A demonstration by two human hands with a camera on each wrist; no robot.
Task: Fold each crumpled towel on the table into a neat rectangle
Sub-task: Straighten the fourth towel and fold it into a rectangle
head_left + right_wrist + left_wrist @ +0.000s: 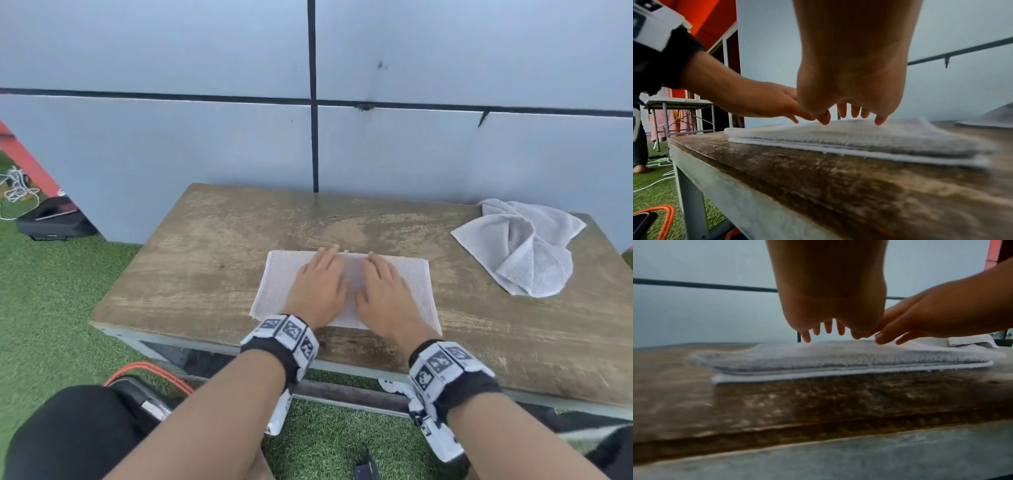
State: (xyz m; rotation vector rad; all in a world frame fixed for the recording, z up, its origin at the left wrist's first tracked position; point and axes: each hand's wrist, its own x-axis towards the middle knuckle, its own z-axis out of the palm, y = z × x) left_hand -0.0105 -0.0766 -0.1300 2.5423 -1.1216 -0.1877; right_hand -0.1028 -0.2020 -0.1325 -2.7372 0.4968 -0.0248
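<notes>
A white towel (274, 284) lies folded in flat layers near the front middle of the wooden table (205, 246). My left hand (320, 286) and right hand (383, 291) rest side by side on top of it, fingers straight and spread, palms down. Both wrist views show the fingertips touching the towel's (818, 356) upper layer, with its stacked edges (859, 142) facing the camera. A second white towel (524, 246) sits crumpled at the table's far right corner, apart from both hands.
A pale panelled wall (308, 120) stands right behind the table. Green artificial grass (51, 291) surrounds it, with cables and a dark case (51, 222) at the left. An orange-rimmed object (147, 370) lies under the table's front left.
</notes>
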